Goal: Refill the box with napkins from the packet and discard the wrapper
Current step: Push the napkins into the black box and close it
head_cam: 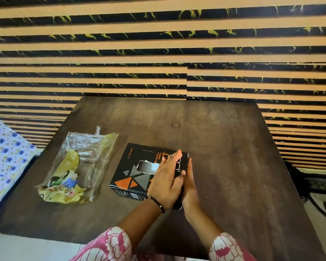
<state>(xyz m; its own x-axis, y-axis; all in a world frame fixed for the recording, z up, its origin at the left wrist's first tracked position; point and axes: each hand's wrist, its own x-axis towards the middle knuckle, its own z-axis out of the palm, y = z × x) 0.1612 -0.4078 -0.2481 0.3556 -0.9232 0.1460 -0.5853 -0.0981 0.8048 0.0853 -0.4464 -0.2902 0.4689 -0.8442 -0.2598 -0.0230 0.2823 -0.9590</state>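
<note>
Nearest, the left hand lies flat on the lid of the black box, fingers together, while the right hand presses its right end, fingers straight and together. White napkin shows through the slot, so the refill looks done. Left of the box on the table, the wrapper lies empty, not yet discarded.

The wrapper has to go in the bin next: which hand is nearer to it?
Left. The left hand lies flat on the black box, the side toward the wrapper. The right hand presses the box's far side.
</note>
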